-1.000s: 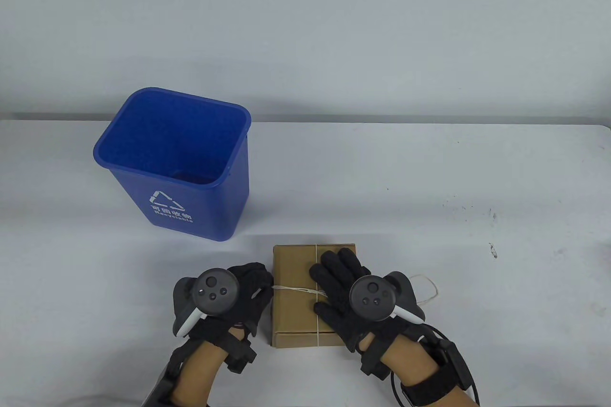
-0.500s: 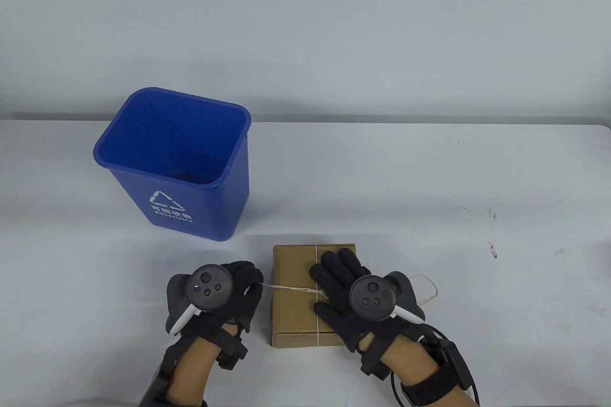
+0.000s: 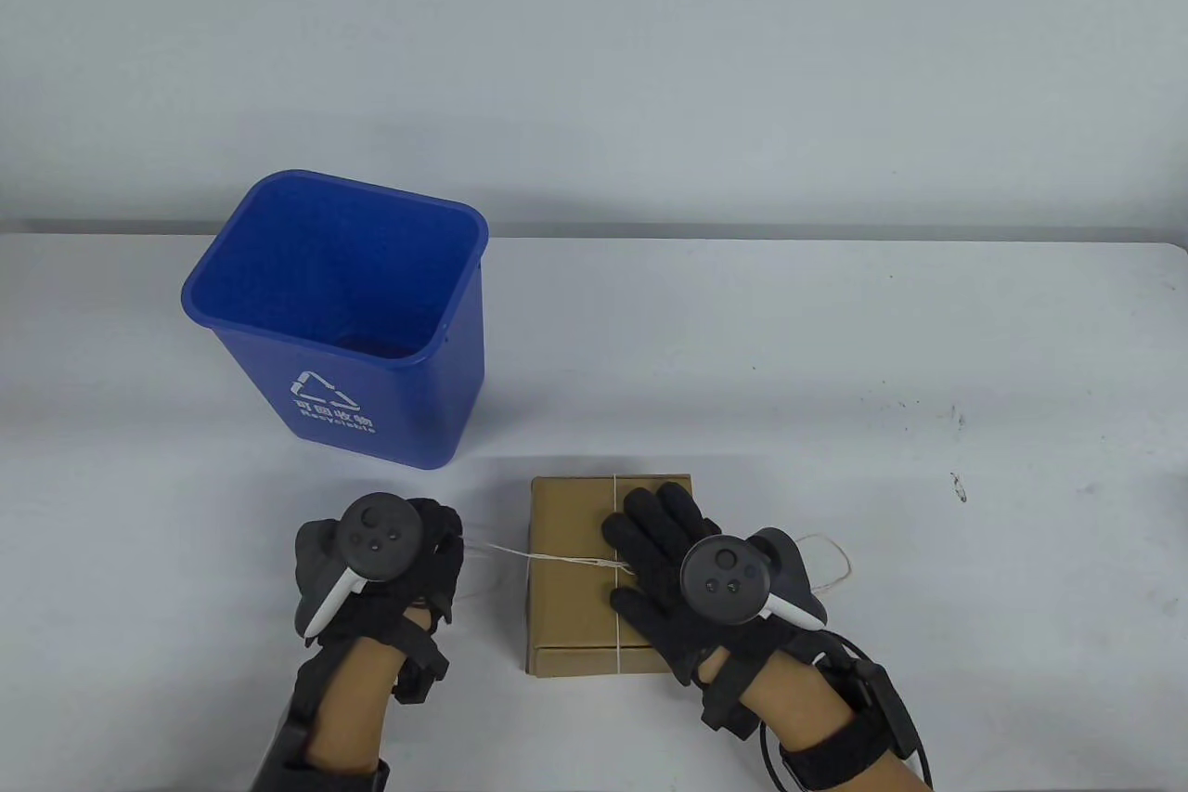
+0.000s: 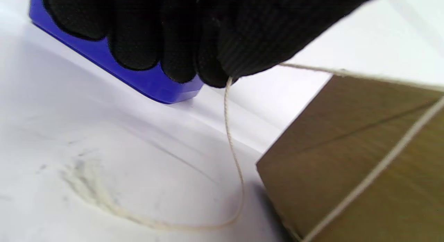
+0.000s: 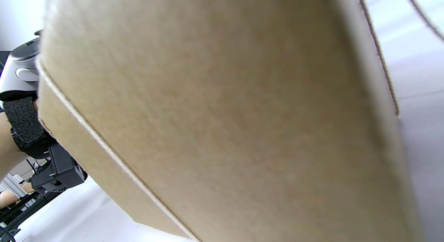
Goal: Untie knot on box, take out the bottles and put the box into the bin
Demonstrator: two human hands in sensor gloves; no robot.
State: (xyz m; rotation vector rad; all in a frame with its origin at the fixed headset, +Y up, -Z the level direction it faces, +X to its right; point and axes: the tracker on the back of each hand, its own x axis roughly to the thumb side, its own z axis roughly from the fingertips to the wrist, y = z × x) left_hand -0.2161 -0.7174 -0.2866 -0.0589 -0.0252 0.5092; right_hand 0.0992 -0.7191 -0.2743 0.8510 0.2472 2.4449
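Left hand (image 3: 408, 551): fingers (image 4: 208, 58) curled together, pinching the pale string (image 4: 234, 155) at their tips; in the left wrist view the string leaves the pinch two ways, one run stretched across to the top edge of the cardboard box (image 3: 594, 578), the other drooping in a slack loop onto the tabletop (image 3: 928, 365) just left of the box. The left hand sits just left of the box, apart from it, tracker on its back. Right hand (image 3: 668, 569): fingers (image 3: 650, 518) straight and spread, lying flat on the top face of the box over its right half, with the thumb near where the string runs cross on top. The box lies flat and closed on the tabletop, string wrapped both lengthwise and crosswise around it; whether a knot remains at the crossing cannot be told, since the right hand partly covers it. A further loop of string lies on the tabletop just right of the box, behind the right hand's tracker. The right wrist view shows only the box side close up, one string line running along it. Blue recycling bin (image 3: 371, 346) stands upright behind and left of the box, well apart from it.
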